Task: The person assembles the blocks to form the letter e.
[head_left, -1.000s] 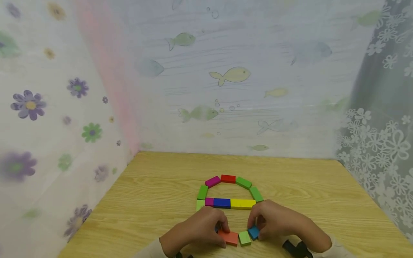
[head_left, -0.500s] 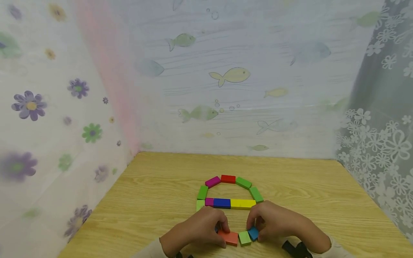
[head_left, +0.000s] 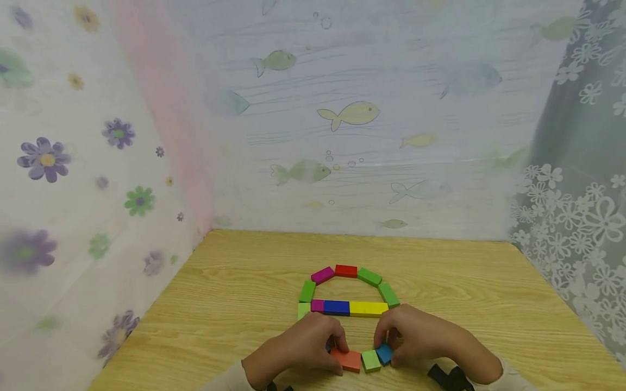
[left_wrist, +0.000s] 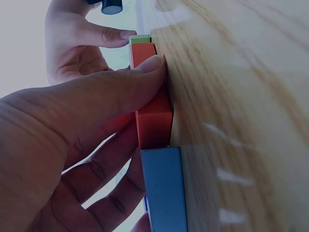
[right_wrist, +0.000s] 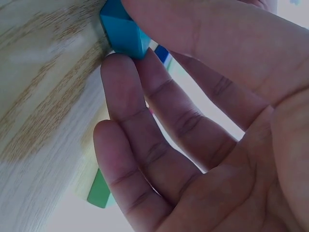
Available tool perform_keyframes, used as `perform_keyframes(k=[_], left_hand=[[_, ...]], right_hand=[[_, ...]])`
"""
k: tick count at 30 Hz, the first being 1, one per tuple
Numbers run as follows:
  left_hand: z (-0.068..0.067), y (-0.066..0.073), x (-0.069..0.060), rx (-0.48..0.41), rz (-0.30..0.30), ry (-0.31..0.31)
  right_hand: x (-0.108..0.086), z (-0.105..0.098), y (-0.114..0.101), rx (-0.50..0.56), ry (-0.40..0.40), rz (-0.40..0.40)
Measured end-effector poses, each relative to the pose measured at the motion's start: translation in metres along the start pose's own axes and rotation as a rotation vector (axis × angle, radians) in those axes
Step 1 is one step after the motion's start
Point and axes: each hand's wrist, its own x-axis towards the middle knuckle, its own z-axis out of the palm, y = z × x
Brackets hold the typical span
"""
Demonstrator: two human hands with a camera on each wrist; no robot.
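Note:
My left hand (head_left: pixel 313 342) pinches an orange-red block (head_left: pixel 347 360) that lies flat on the table, thumb on its near side. In the left wrist view a blue block (left_wrist: pixel 165 188) sits at the end of the orange-red block (left_wrist: pixel 153 123). With thumb and fingers my right hand (head_left: pixel 415 336) pinches a small bright blue block (head_left: pixel 385 354), seen close up as a blue block (right_wrist: pixel 124 30) in the right wrist view. Between the two held blocks lies a light green block (head_left: pixel 371 361). The palms hide part of the lower row.
Behind the hands, an arch of green, magenta and red blocks (head_left: pixel 345 271) stands over a straight row with a blue block (head_left: pixel 336 308) and a yellow block (head_left: pixel 369 309). Wood-grained table (head_left: pixel 235 288) surrounds them. A patterned curtain (head_left: pixel 342 163) hangs at the back edge.
The right hand and its small blue block have shifted very slightly left, toward the light green block. The left hand and the other blocks look unmoved.

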Motion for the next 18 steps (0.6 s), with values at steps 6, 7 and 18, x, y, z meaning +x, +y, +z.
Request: perform_keyframes(k=[6,7,18], left_hand=[[0.0014,-0.0010,0.0002,0.018,0.002,0.001],[0.0016,-0.0012,0.0003,0.023,0.003,0.001],[0.0013,-0.0009,0.0012,0.111,0.028,-0.007]], right_hand=[[0.0007,-0.0005,0.0006,0.002,-0.006,0.002],[0.0007,-0.0007,0.0005,0.005,-0.007,0.002],[0.0005,-0.0021,0.0016,0.021,-0.014,0.020]])
